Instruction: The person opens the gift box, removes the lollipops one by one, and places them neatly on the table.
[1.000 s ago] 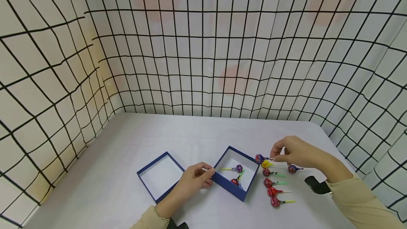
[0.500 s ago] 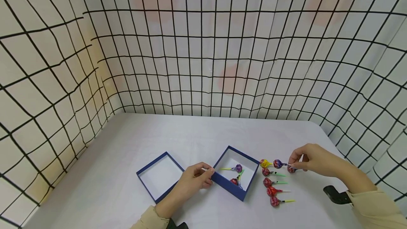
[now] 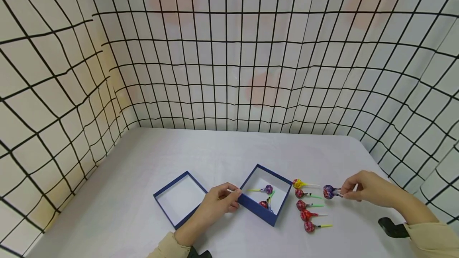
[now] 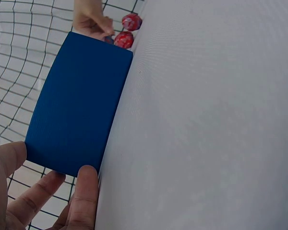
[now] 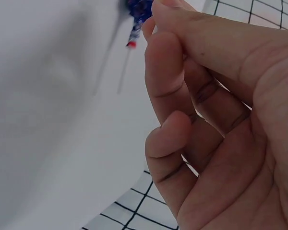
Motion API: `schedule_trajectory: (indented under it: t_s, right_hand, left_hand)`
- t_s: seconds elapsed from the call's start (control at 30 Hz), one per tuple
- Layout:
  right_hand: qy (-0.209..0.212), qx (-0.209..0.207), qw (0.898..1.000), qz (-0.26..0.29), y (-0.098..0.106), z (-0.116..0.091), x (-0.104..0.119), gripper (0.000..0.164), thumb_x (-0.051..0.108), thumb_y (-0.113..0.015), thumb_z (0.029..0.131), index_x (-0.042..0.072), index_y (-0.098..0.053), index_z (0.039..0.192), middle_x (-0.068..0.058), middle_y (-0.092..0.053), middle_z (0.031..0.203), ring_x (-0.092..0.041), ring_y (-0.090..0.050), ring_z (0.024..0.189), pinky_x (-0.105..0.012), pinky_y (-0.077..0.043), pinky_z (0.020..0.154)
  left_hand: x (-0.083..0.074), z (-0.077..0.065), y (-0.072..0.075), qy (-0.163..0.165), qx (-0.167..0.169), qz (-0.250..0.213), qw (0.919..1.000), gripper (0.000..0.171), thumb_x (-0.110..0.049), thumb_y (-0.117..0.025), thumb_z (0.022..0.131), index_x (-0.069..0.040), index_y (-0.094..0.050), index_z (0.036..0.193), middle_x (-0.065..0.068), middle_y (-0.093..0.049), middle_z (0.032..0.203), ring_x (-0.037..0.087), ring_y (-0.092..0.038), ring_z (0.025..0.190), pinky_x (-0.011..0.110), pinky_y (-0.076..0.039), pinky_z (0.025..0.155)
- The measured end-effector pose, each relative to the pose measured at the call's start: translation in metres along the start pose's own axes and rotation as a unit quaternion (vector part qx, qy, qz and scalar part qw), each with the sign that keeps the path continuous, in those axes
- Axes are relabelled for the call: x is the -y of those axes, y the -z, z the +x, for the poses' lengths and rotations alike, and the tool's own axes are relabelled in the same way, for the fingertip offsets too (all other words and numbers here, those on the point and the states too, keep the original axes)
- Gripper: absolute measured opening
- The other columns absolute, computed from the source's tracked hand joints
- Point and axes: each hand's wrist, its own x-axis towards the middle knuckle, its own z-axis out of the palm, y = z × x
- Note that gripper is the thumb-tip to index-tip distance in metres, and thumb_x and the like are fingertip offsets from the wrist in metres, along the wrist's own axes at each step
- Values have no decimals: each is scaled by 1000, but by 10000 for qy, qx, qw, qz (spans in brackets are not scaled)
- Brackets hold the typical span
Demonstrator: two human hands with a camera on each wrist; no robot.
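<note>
My left hand (image 3: 221, 200) holds the left corner of an open blue box (image 3: 259, 209) with a white inside. In the left wrist view, its thumb and fingers touch the edges of the blue side wall (image 4: 81, 103). Several lollipops lie in the box, among them a purple one (image 3: 268, 189). Farther right, my right hand (image 3: 371, 188) pinches the stick end of a blue-purple lollipop (image 3: 328, 191). A second similar lollipop seems to lie right beside or under it, mostly hidden. The right wrist view shows the wrapper (image 5: 140, 12) at the fingertips.
Between box and right hand lies a column of lollipops: a yellow one (image 3: 297, 183) at the back, then several red ones (image 3: 306, 215) toward the front. A blue-rimmed white lid (image 3: 181, 198) lies left of the left hand. A black-grid backdrop (image 3: 229, 51) surrounds the white table (image 3: 125, 194).
My right hand has carried the blue-purple lollipop from beside the box's right corner rightward and nearer, to the lone lollipop at the right. The left hand stays on the box.
</note>
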Motion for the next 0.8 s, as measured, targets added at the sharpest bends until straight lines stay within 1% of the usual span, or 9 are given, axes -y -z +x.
schedule_trajectory:
  t_s: [0.2,0.33,0.6,0.8]
  right_hand:
    - [17,-1,10000,6,-4,-3,-17,3,16,-77,99,14,-79,97,7,-65,77,1,-50,67,-22,-41,58]
    - [-17,53,9999,99,-6,-2,-24,4,16,-77,98,14,-78,95,8,-64,76,1,-50,66,-22,-40,57]
    - [-75,119,9993,351,-11,2,-32,4,15,-78,97,12,-79,95,6,-65,77,0,-51,67,-22,-42,58]
    - [-317,83,9987,382,-13,6,-35,4,15,-79,96,11,-80,95,3,-70,83,-2,-52,68,-22,-43,60]
  left_hand:
    - [0,0,0,5,-14,48,10000,30,-33,-68,108,-6,-73,120,13,-78,97,19,-76,81,35,-67,77]
    - [0,0,0,17,-13,43,10000,31,-33,-68,108,-6,-73,120,13,-78,98,19,-76,81,35,-67,77]
    - [0,0,0,55,-10,51,10000,31,-34,-68,107,-6,-73,120,12,-78,98,17,-75,81,34,-66,77]
    - [-1,0,0,65,-15,47,10000,30,-33,-68,107,-6,-73,120,12,-78,98,17,-75,81,32,-66,77]
